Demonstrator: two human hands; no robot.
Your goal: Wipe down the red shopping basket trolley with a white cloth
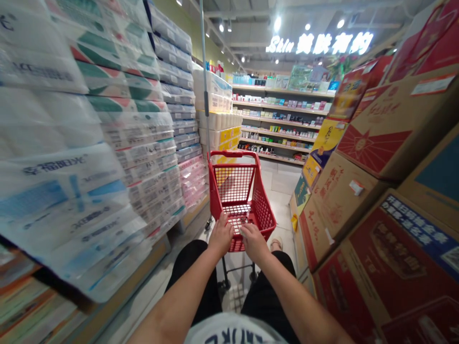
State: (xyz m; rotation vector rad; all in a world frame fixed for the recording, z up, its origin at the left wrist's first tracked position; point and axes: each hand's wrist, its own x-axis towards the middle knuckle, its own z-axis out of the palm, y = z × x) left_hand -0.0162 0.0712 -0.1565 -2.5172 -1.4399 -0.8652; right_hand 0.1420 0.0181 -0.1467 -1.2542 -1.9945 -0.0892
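Observation:
A red plastic shopping cart with grid walls stands directly in front of me, its higher end with a red bar facing away. No goods show in its basket. My left hand lies over the basket's near rim at the left, its fingers bent over the edge. Just to the right, my right hand holds the same rim, fingers curled inward. A small gap separates the two hands. My palms and thumbs are partly hidden from view.
Stacked tissue packs line the left side of the narrow aisle. Piled cardboard cartons crowd the right. A thin metal pole rises left of the cart. Shelves of small goods stand across the far end.

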